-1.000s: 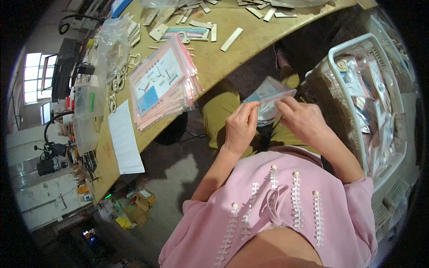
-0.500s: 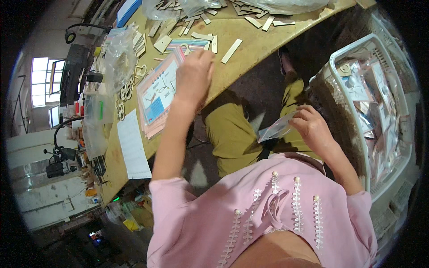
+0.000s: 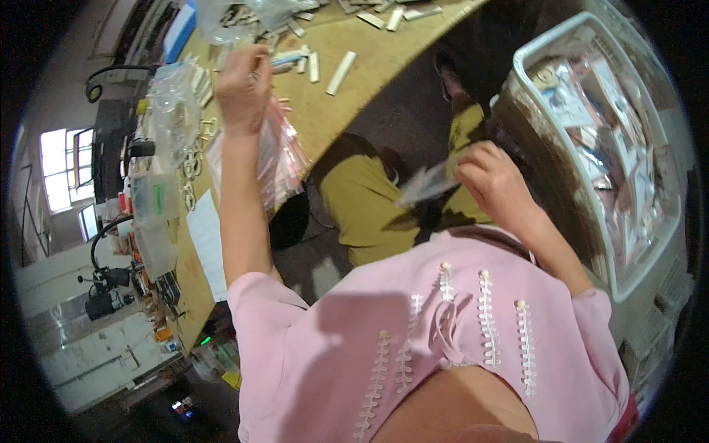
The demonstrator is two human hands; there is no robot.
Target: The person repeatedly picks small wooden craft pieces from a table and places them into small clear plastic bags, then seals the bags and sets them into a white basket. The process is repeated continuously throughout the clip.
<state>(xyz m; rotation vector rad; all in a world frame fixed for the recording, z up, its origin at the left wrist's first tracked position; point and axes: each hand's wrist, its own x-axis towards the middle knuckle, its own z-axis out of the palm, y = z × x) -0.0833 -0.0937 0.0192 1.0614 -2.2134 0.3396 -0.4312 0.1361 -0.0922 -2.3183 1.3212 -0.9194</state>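
My left hand (image 3: 244,92) is over the left part of the workbench, its fingers curled beside the pile of flat pale pieces; what they hold, if anything, is hidden. Below its wrist lies a stack of clear plastic bags with pink edges (image 3: 284,151), partly covered by my left forearm. In front of my waist, my right hand (image 3: 491,177) pinches a small clear plastic bag (image 3: 428,184) by one end. The bag hangs out to the left over my lap, blurred by motion. A light-blue bundle (image 3: 286,60) sits just right of my left fingers.
A white plastic basket (image 3: 614,284) on my right holds many filled clear bags. On the yellowish workbench (image 3: 325,122) are a loose pale strip (image 3: 341,72), metal-looking rings (image 3: 193,166), a white paper sheet (image 3: 207,240) and clear plastic bags (image 3: 173,103).
My left hand has moved leftward and away over the bench. The bag stack looks shifted, its pink edges turned up. My right hand still has the clear bag. The whole view has shifted slightly.
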